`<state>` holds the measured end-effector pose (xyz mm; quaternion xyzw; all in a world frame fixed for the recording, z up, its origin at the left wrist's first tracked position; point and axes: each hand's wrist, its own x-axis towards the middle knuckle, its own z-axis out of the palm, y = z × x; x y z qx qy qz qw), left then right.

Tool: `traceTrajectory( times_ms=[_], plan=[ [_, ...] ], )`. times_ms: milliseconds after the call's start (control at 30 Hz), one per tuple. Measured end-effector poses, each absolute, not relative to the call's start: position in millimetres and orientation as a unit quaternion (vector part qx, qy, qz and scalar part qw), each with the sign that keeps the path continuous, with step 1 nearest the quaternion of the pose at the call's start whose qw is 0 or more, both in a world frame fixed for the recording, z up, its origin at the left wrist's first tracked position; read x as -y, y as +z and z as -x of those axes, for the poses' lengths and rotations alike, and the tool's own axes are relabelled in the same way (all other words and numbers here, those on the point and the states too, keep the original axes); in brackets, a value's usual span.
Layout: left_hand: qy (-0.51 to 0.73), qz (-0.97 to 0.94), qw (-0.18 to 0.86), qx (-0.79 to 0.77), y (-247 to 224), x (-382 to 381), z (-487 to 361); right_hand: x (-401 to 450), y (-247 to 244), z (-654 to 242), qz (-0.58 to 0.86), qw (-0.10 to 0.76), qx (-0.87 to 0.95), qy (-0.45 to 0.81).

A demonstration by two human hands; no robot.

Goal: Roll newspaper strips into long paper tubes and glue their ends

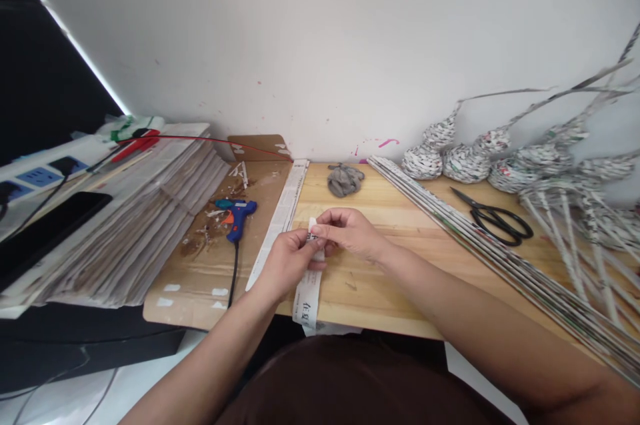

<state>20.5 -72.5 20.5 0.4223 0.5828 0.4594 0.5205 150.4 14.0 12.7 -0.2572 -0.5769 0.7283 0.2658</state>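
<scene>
Between my two hands is a newspaper strip (307,293), its printed lower end hanging over the front edge of the wooden table. My left hand (290,258) is closed on the strip from the left, thumb on top. From the right, my right hand (345,233) pinches the strip's upper end between thumb and fingers. Left of my hands lies a stack of flat newspaper strips (280,218). Beyond them rests a crumpled grey cloth-like lump (345,179).
On a cardboard sheet (200,281) lies a blue glue gun (241,219) with its cord. A newspaper stack (150,231) stands left, bearing a phone (55,231) and a power strip (40,175). Rightward are rolled paper sticks (450,231), black scissors (495,219) and woven paper gourds (467,163).
</scene>
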Motion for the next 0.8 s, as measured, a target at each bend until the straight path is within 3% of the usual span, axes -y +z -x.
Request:
traceTrajectory(
  times_ms=[800],
  plan=[
    [0.461, -0.400, 0.562, -0.559, 12.7, 73.8, -19.6, -17.5, 10.9, -154.7, 0.229, 0.249, 0.622, 0.706]
  ],
)
